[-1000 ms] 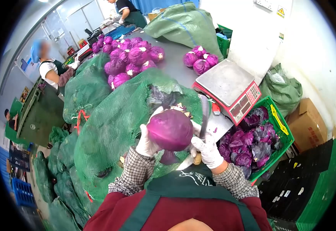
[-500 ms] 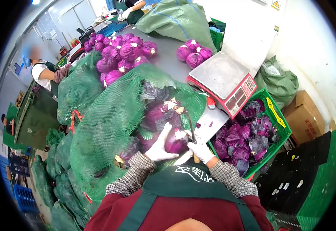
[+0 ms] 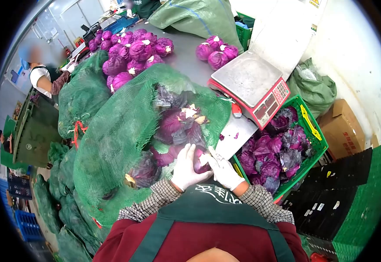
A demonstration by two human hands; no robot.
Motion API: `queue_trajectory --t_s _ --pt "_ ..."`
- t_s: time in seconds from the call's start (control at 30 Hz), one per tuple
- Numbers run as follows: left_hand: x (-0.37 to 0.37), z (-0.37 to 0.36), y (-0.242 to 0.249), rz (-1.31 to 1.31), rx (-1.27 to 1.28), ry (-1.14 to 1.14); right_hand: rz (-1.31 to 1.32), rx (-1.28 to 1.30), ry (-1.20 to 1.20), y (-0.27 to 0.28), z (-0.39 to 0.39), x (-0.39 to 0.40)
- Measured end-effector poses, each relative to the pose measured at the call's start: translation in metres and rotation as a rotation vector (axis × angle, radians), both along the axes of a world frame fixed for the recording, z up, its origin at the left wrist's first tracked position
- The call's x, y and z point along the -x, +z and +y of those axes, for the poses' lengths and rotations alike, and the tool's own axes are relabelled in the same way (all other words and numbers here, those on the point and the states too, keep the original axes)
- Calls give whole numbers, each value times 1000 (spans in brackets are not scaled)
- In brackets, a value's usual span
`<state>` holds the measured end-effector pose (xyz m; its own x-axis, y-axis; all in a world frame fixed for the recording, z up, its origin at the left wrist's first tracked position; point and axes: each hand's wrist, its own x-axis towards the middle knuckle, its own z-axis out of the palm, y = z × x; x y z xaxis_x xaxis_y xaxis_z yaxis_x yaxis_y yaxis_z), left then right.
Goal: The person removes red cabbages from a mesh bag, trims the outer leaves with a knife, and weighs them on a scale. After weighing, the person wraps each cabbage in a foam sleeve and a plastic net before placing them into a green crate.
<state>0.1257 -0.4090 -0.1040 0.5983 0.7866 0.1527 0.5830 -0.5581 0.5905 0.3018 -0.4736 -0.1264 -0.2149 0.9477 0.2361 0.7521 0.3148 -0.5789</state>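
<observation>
Red cabbage sits between the two hands, on the near side of the digital scale. From my remote seat I see the left hand spread against it — fingers and thumb apart, probably so it cannot roll. The right hand lies along its other side, fingers stretched; I can't tell whether they clasp anything. Left of the scale, a green mesh sack gapes, I judge for easy reach — while right of it a green crate keeps loose leaves contained.
</observation>
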Motion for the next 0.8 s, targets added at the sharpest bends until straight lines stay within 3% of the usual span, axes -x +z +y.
queue_trajectory --t_s 0.3,0.37,0.43,0.5,0.57,0.63,0.67,0.7,0.77,0.8 --pt "-7 -4 -7 39 -119 37 290 410 -126 20 3 5" --pt "-12 -9 -2 63 -111 54 19 186 -49 14 7 2" --pt "-15 -11 -5 42 -154 62 -278 267 -117 6 11 -5" --pt "-13 -14 -12 -9 -215 63 -146 206 -144 -30 20 -22" --pt "-6 -9 -15 -168 -164 67 165 6 -304 -35 26 -21" --pt "24 -6 -35 -390 50 -37 994 747 -551 -22 28 -27" --pt "33 -9 -40 -495 139 -21 950 461 -423 -25 28 -17" --pt "41 -12 -44 -577 292 0 1212 662 -613 -25 24 -13" --pt "45 -16 -19 -826 689 52 1297 672 -544 -10 21 -5" --pt "54 -6 -22 -819 739 63 1251 618 -487 -8 20 -3"
